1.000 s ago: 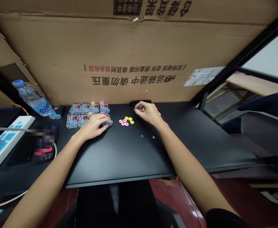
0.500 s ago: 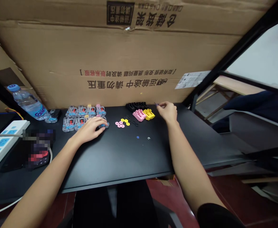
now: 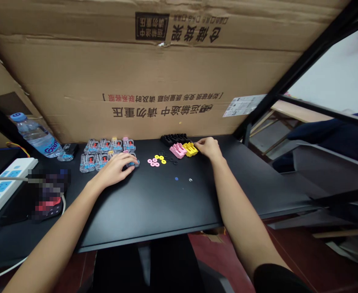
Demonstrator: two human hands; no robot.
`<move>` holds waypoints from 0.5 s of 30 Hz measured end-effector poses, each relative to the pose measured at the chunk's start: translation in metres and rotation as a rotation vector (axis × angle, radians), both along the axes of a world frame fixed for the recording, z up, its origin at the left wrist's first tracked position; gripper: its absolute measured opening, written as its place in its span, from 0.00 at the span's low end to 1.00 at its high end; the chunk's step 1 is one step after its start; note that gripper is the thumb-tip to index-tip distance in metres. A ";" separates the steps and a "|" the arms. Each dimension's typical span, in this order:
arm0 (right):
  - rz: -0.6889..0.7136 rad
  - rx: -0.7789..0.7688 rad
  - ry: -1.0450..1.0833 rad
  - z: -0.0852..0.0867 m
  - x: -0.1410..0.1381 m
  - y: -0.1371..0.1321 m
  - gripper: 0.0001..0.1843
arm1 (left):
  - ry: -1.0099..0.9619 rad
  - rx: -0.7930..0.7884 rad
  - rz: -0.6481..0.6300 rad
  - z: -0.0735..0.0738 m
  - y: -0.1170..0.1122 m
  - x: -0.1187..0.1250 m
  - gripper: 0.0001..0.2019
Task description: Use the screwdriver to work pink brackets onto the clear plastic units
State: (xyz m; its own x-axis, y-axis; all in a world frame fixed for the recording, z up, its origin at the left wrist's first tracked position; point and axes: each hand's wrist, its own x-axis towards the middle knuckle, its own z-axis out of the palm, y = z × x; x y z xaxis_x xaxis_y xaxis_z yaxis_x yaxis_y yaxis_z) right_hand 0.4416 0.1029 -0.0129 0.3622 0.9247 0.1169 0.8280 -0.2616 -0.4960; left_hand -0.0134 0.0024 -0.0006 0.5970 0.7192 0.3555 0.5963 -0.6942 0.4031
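Observation:
My left hand (image 3: 116, 167) lies over the right end of the front row of clear plastic cartridges (image 3: 88, 162), fingers and thumb curled round the end cartridge (image 3: 134, 161) and partly hiding it. My right hand (image 3: 209, 147) is at the right of the yellow slotted parts (image 3: 190, 149), fingertips pinched together almost against them. Whatever is in that pinch is too small to make out. Pink slotted parts (image 3: 178, 150) stand beside the yellow ones, with a black slotted row (image 3: 174, 138) behind. Between the hands lie pink rings (image 3: 153, 162), yellow rings (image 3: 160, 159) and black rings (image 3: 173, 161).
A small blue disc (image 3: 176, 178) and a white clip-like ring (image 3: 190, 180) lie on the black table (image 3: 154, 211). At left are a water bottle (image 3: 38, 136), a black device (image 3: 67, 151) and a white power strip (image 3: 6, 183). A cardboard wall (image 3: 154, 73) rises behind.
My right hand has moved slightly left and down, closer to the yellow parts. A thin dark bit seen at its fingertips earlier is no longer distinct. The left hand stays on the cartridge.

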 end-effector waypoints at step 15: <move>-0.148 0.083 -0.006 0.012 0.000 -0.009 0.24 | -0.007 0.007 -0.008 0.000 -0.001 0.001 0.11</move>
